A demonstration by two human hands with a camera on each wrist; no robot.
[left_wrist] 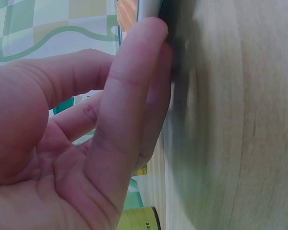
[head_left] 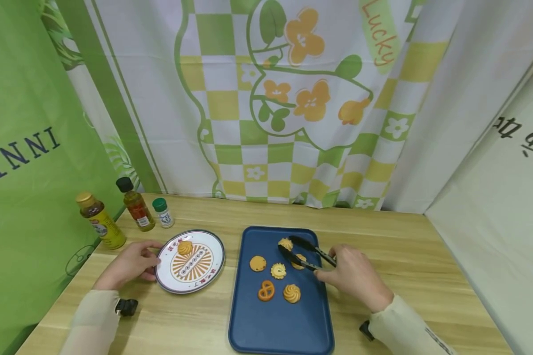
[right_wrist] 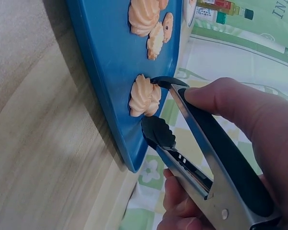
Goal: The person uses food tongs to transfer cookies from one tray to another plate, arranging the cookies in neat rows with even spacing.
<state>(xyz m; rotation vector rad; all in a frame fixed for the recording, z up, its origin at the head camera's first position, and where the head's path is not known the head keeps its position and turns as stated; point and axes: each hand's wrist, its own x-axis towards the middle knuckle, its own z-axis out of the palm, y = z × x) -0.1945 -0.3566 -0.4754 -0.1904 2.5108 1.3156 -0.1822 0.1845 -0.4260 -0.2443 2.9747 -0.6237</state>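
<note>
A patterned curtain (head_left: pixel 231 98) of green, yellow and white checks with orange flowers hangs behind everything, with a green cloth (head_left: pixel 22 212) down the left side. Below spreads the wood-grain surface (head_left: pixel 195 325). On it, a little right of the middle, lies a dark blue tray (head_left: pixel 280 328), longer front to back than across. To the tray's left, with a gap between them, is a round white plate (head_left: pixel 215 251) with a dark rim line and an orange ray design.

The person's left hand (head_left: pixel 132 264) grips the plate's left edge, its fingers bent at the rim. The right hand (head_left: pixel 353 276) is clamped on the tongs (right_wrist: pixel 223 148), thumb on one arm and fingers on the other. The tongs' black tips stand apart over the tray's far right part, to either side of a cookie (head_left: pixel 286 243).

Behind the left hand stand a yellow-labelled bottle (head_left: pixel 104 224), an oil bottle (head_left: pixel 137 209) with a black cap and, smallest of the three, a green-capped shaker (head_left: pixel 163 213).

One swirled biscuit (head_left: pixel 185 248) sits on the plate, left of and above its centre. On the tray, a second cookie (head_left: pixel 299 261) is just beside the tongs' nearer arm; a round flat one (head_left: pixel 257 264), a pale ruffled one (head_left: pixel 278 270), a spiral one (head_left: pixel 292 293) and a pretzel (head_left: pixel 266 291) lie further left or nearer the person.
</note>
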